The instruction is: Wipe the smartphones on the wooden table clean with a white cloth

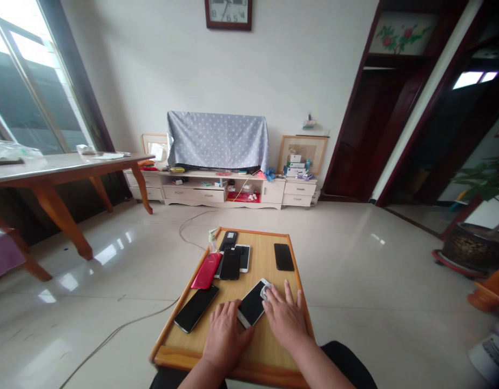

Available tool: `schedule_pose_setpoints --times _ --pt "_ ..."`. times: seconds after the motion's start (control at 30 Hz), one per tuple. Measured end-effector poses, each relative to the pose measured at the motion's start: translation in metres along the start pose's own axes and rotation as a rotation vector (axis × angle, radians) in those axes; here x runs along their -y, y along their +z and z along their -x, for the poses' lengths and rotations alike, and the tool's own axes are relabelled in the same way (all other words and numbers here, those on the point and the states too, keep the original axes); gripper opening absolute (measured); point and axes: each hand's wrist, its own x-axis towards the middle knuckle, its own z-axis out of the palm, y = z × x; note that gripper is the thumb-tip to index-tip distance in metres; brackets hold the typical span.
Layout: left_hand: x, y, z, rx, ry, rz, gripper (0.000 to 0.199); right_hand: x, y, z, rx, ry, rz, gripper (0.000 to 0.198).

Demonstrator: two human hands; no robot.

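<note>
A white smartphone (253, 304) with a dark screen lies at an angle on the small wooden table (265, 354). My left hand (224, 332) grips its lower left end, thumb at the near edge and fingers at the far side. With the fingertips of my right hand (285, 317), I press a small whitish cloth (265, 292) on the upper right of the screen; my other fingers there are spread. Left of my hands rests a black smartphone (196, 308). Farther back are a red phone (206, 271), a black phone (230, 263) lying over a white one (245, 258), and another dark phone (284, 256) at right.
A small pump bottle (212, 241) stands at the table's far left corner, near another black phone (228, 240). The table has a raised wooden rim. A cable (123, 327) runs across the floor at left. Beyond stands a low white cabinet (193, 193).
</note>
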Motion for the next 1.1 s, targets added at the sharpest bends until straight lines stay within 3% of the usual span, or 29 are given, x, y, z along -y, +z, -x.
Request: schedule_pose_setpoints --times 0.07,0.23,0.3,0.43,0.5,0.67,0.73,0.93,1.1 --pt "0.002 0.001 0.000 0.001 -0.004 -0.003 0.052 0.009 0.002 0.007 0.036 -0.029 -0.009 0.054" --pt "0.006 0.003 0.001 0.028 0.000 -0.014 0.046 0.028 0.012 0.039 0.068 -0.306 -0.103 0.047" --pt "0.006 0.003 0.001 0.016 0.008 -0.006 0.047 0.022 0.010 0.033 0.054 -0.274 -0.081 0.047" --pt "0.004 0.002 0.001 -0.017 0.010 0.011 0.052 0.004 0.001 0.005 0.006 -0.023 0.015 0.056" --pt "0.004 0.002 0.002 -0.020 0.010 0.009 0.053 0.004 0.002 0.001 0.007 0.018 0.012 0.059" --pt "0.007 0.004 0.003 -0.011 0.012 0.014 0.046 0.023 0.013 0.027 0.094 -0.265 -0.128 0.049" --pt "0.006 0.004 0.002 -0.017 0.014 0.017 0.043 0.023 0.012 0.029 0.099 -0.299 -0.131 0.047" --pt "0.002 0.002 0.001 -0.036 0.004 0.020 0.050 -0.002 0.006 -0.006 -0.011 0.000 0.013 0.060" --pt "0.003 0.005 0.003 -0.083 -0.038 -0.002 0.057 -0.013 0.019 -0.014 -0.036 0.017 0.052 0.059"
